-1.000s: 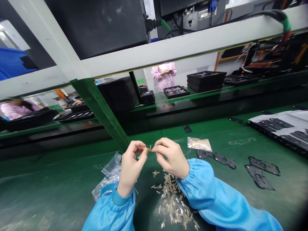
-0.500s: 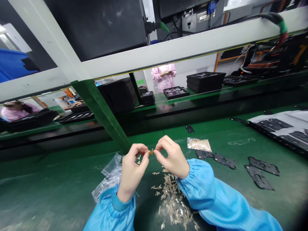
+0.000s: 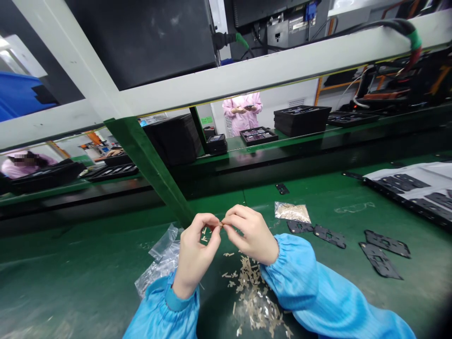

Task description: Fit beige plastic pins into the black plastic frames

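My left hand (image 3: pixel 198 250) and my right hand (image 3: pixel 250 231) meet fingertip to fingertip above the green table (image 3: pixel 106 263). Pinched between them is a tiny yellowish-brown piece (image 3: pixel 221 225), mostly hidden by the fingertips; its kind is too small to make out. Under and in front of my right hand lies a loose heap of small beige, odd-shaped pieces (image 3: pixel 249 278). A few more beige pieces (image 3: pixel 204 238) show through the ring of my left thumb and forefinger. Crumpled clear plastic bags (image 3: pixel 160 259) lie beside my left wrist.
A clear bag of beige pieces (image 3: pixel 292 212) and several thin black plates (image 3: pixel 329 236) lie to the right. A black tray with white lining (image 3: pixel 406 197) stands far right. A green post (image 3: pixel 151 169) rises ahead. Across the bench, a person in pink (image 3: pixel 243 113) stands behind black trays (image 3: pixel 259 135).
My fingertips have closed together around the tiny piece, which showed more plainly before. My right hand has moved slightly left and down. The person in pink has shifted their hands.
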`<state>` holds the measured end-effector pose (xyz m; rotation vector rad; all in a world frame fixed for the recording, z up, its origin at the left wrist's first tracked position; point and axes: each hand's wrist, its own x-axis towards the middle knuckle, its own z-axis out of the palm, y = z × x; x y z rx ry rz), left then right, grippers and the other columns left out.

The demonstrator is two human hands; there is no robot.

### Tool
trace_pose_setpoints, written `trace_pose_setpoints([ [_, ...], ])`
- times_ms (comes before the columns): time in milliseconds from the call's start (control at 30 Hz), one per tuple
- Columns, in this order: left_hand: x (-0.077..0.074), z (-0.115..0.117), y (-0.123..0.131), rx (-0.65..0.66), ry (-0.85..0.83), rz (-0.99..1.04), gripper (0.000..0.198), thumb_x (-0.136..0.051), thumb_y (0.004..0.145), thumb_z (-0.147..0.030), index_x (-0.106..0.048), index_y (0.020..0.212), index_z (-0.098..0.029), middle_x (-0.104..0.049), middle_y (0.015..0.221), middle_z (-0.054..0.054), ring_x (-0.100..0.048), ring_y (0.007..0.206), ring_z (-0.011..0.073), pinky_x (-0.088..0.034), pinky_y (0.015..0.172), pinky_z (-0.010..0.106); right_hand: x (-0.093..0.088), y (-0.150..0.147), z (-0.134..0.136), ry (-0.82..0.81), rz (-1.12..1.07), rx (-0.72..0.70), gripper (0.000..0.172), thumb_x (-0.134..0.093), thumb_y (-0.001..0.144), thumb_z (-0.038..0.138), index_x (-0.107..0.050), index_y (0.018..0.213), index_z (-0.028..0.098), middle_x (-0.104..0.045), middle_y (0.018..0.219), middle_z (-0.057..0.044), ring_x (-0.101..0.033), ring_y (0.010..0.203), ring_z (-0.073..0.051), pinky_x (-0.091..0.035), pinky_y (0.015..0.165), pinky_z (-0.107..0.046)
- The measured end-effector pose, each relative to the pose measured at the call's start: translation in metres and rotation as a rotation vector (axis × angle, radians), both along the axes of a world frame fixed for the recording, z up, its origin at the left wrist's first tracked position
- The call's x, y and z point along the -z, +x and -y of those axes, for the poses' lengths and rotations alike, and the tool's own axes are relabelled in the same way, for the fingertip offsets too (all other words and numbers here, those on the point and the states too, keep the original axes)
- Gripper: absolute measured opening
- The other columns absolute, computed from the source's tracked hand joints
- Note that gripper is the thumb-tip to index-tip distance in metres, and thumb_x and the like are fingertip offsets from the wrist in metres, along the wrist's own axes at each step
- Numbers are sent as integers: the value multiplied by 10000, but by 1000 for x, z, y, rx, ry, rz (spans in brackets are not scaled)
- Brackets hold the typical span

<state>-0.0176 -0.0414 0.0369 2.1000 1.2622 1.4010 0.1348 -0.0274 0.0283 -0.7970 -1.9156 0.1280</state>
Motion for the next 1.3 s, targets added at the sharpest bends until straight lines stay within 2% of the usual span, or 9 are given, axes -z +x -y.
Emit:
trace_pose_setpoints([
  [167,-5,-2,-1,-9,-32,46,89,-533,784,-122,-512,826,-197,-564,747,-14,-570,705,123,-464,641,227,-4,7,-2,-63,-111,-70,171,-448,828,122,-579,732,177,-573,741,-21,-543,687,-122,-443,638,-241],
  [367,-4,0,-1,3,-37,53,96,-532,782,-125,-515,836,-203,-564,758,-20,-569,719,120,-463,635,215,-1,1,0,-14,-33,3,80,-527,809,184,-580,751,171,-596,738,-26,-543,696,-142,-423,640,-262],
  [600,-2,2,-1,-29,16,-42,94,-527,777,-119,-517,829,-197,-573,745,-10,-572,702,132,-465,639,238,2,-1,0,68,112,76,162,-469,873,210,-605,794,172,-623,772,-37,-549,722,-144,-393,658,-271],
  [767,-3,0,-1,-81,34,-39,89,-538,771,-128,-519,822,-198,-568,750,-11,-574,707,135,-466,650,243,-1,0,2,58,14,157,193,-515,846,257,-551,677,171,-572,677,-23,-508,635,-136,-377,596,-264],
  [1000,-1,1,1,-69,52,-38,97,-533,770,-119,-519,823,-200,-566,745,-12,-575,707,134,-469,644,238,-2,-2,6,120,45,150,166,-488,863,221,-607,758,171,-619,735,-38,-538,677,-143,-387,623,-276],
  [1167,0,2,1,-41,88,-62,127,-531,765,-94,-525,818,-209,-577,745,-22,-575,708,126,-465,655,231,-3,1,3,71,63,75,154,-496,861,213,-620,778,175,-631,751,-32,-550,690,-138,-404,635,-265],
  [1300,0,2,0,-59,63,-19,112,-533,774,-108,-522,821,-209,-574,758,-16,-578,725,135,-467,664,246,-4,2,4,35,-33,79,171,-537,832,248,-574,683,173,-596,683,-23,-531,647,-136,-403,604,-262],
])
